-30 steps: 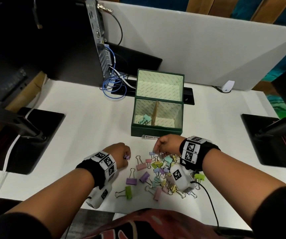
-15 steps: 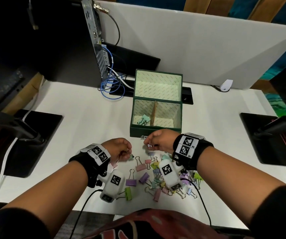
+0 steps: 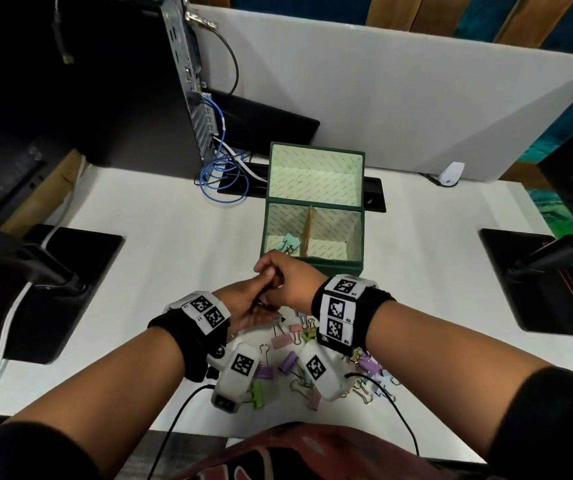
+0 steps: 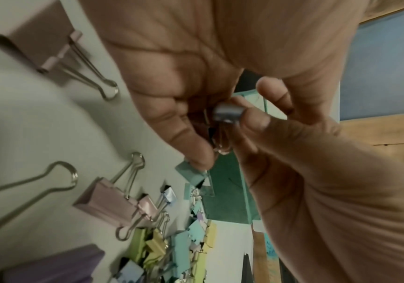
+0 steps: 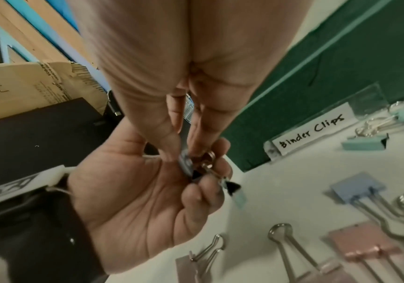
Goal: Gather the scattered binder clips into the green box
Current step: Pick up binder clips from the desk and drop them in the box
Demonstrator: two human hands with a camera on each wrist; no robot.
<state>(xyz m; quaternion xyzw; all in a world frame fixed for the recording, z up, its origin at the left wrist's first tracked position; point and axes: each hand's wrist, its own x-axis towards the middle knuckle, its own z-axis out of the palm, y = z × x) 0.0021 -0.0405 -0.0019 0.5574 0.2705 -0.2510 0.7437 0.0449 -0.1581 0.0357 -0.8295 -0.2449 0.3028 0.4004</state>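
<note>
The green box stands open with its lid back, and a mint clip lies in its left compartment. Just in front of the box my two hands meet above the table. My left hand is palm up, its fingers curled round small binder clips; a teal clip hangs below a fingertip. My right hand pinches a small grey-blue clip over the left hand's fingers. Several pastel clips lie scattered near the table's front edge, under my wrists.
A "Binder Clips" label leans against the box front. A computer tower with blue cables stands at back left, and a white partition runs behind. Black pads lie at both sides.
Both hands have lifted off the clip pile and come together in front of the box. The left hand has turned palm up, and the right hand now holds its clip over it.
</note>
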